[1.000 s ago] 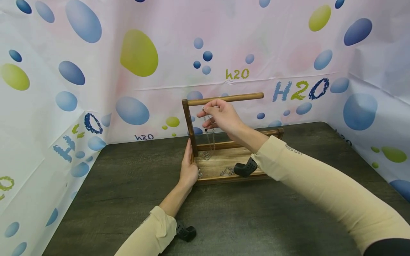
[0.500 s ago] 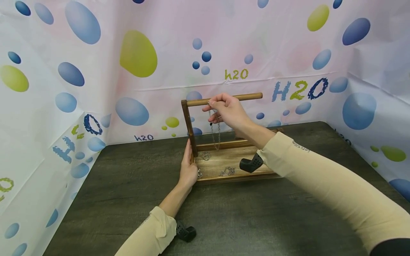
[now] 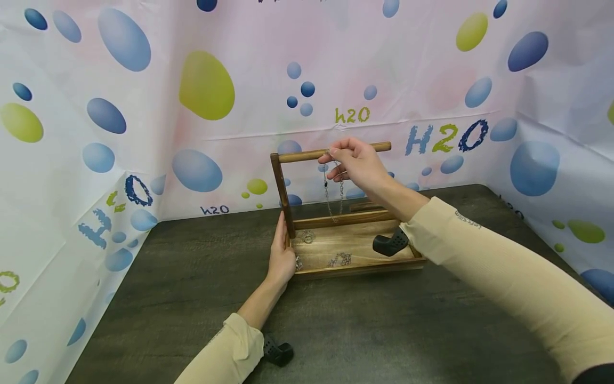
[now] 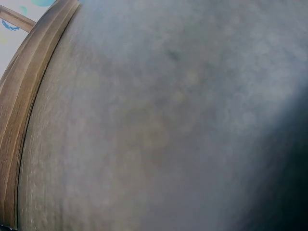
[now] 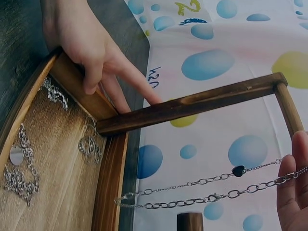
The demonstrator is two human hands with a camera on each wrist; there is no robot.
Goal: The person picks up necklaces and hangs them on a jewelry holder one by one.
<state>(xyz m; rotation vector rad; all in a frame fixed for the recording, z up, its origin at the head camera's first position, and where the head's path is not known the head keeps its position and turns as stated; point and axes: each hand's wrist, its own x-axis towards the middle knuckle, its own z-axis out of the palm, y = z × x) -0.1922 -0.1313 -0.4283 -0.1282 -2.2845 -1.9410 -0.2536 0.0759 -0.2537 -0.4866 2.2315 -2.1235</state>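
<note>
Wooden tray (image 3: 360,272): it sits in front of me on the dark, wood-grained table (image 3: 364,330), one long side facing me.
Wooden post (image 3: 282,194): it rises at the tray's left end, near the back corner.
Round bar (image 3: 301,156): it runs from the top of the post to the right, high above the tray.
Right hand (image 3: 356,162): raised above the tray in front of the bar, thumb and index finger pinching the chain necklace (image 5: 214,197); I can't tell whether my fingertips touch the bar.
Necklace: a silver chain with a black heart (image 5: 238,171), hanging from my fingers in a long loop above the tray, its lowest part seen against the tray's back wall.
Left hand (image 3: 281,260): gripping the tray's left end, thumb over the inside of the wall, fingers stretched along the outside beside the post.
Silver hoops (image 3: 307,237): lying in the tray's back left corner.
Chain heap (image 3: 339,260): in the tray along its front wall, with a round disc (image 5: 16,156) in it.
Small silver cluster (image 3: 299,263): in the tray's front left corner, beside my left hand.
Backdrop (image 3: 259,32): behind the tray, with blue and green ovals and "H2O" lettering.
</note>
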